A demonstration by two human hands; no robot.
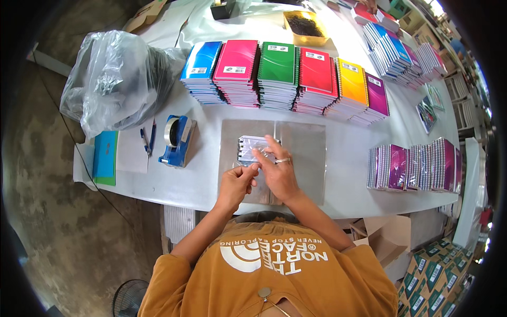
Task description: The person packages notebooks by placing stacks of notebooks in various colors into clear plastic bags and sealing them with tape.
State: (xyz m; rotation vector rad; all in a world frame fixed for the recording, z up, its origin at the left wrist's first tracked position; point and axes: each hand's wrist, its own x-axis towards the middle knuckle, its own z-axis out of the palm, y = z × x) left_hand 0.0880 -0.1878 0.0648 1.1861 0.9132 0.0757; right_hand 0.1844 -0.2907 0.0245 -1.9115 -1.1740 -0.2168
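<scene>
In front of me lies a small spiral-bound pack point(247, 149) in clear plastic wrap, white with black binding rings along its left side. My right hand point(281, 173), a ring on one finger, rests over its right part with the fingers apart. Close to the pack's lower edge, my left hand point(238, 184) is closed in a pinch, its fingertips meeting near the right hand. Whatever is in that pinch, perhaps the edge of the wrap, is too small to make out. Beneath both hands is a flat, clear plastic sheet point(306, 169).
Notebook stacks point(278, 63) in several colours line the far side. To the left are a blue tape dispenser point(177, 141), pens point(152, 138), a blue-green folder point(105, 158) and a large plastic bag point(119, 79). Wrapped purple notebooks point(397, 166) stand at right.
</scene>
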